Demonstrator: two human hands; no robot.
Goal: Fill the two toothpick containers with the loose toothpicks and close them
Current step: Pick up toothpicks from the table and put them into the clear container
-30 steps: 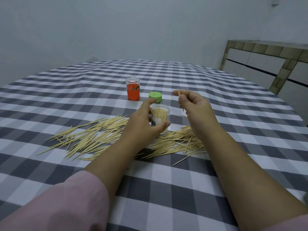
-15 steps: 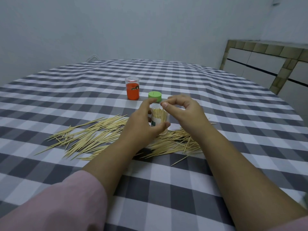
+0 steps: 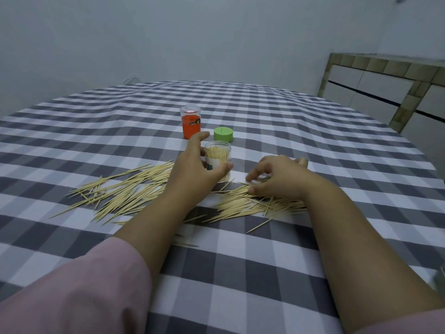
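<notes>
My left hand [image 3: 195,167] grips a clear, open toothpick container [image 3: 218,156] that stands upright on the table, partly filled with toothpicks. Its green lid [image 3: 223,134] lies just behind it. An orange container [image 3: 190,121] with a clear lid on top stands further back to the left. Loose toothpicks lie in two heaps: one on the left [image 3: 122,191] and one on the right [image 3: 248,203]. My right hand [image 3: 277,177] is down on the right heap, fingers curled over the toothpicks; whether it pinches any is hidden.
A grey-and-white checked cloth [image 3: 240,261] covers the round table. A tiled counter [image 3: 385,88] stands at the far right beyond the table edge. A pale wall rises behind the table.
My right hand has dropped from above the clear container down to the right heap of toothpicks. The left hand has kept its hold on the container.
</notes>
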